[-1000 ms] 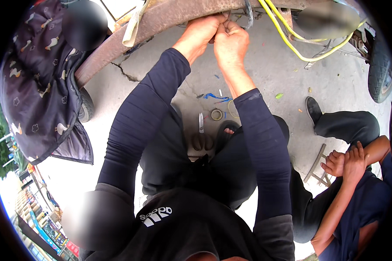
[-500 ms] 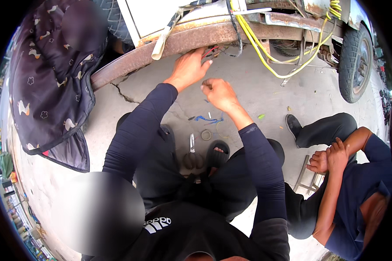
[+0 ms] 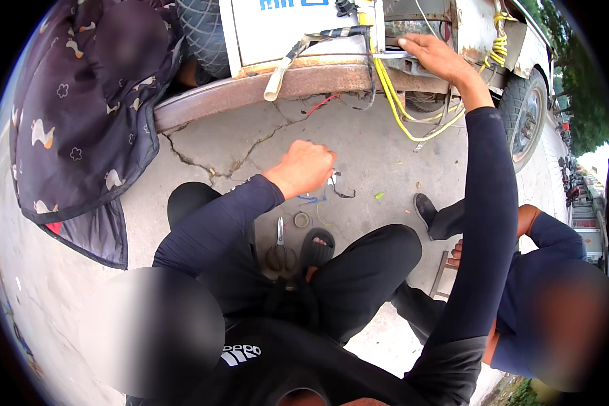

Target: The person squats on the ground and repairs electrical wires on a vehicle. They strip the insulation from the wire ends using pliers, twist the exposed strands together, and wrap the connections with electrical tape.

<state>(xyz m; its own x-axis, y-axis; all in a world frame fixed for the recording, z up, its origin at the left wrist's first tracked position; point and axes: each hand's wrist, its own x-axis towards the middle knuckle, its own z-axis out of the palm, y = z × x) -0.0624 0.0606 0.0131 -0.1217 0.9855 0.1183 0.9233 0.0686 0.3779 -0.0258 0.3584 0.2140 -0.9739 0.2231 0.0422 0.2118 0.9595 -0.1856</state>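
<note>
My left hand (image 3: 303,168) is a closed fist over the ground between my knees and the vehicle. A small whitish piece with a short black wire (image 3: 345,194) shows beside its fingers; whether the hand holds it is unclear. My right hand (image 3: 440,59) reaches out to the vehicle's rusty side, fingers stretched out above the metal ledge by the yellow cable (image 3: 394,101). Contact there cannot be made out. A red wire (image 3: 323,103) hangs under the rusty frame rail (image 3: 216,98). Scissors (image 3: 281,247) and a tape roll (image 3: 301,219) lie by my sandalled foot.
Blue scraps (image 3: 311,199) lie on the cracked concrete. A taped cable bundle with a pale sleeve (image 3: 277,81) hangs over the rail. At the left is a dark patterned cover (image 3: 81,135); a wheel (image 3: 526,115) stands at the right. A person in dark blue (image 3: 555,298) sits close on my right.
My left hand has left the wires under the rail and come back toward me, closed. My right hand has gone up and right to the vehicle's side. The view has shifted.
</note>
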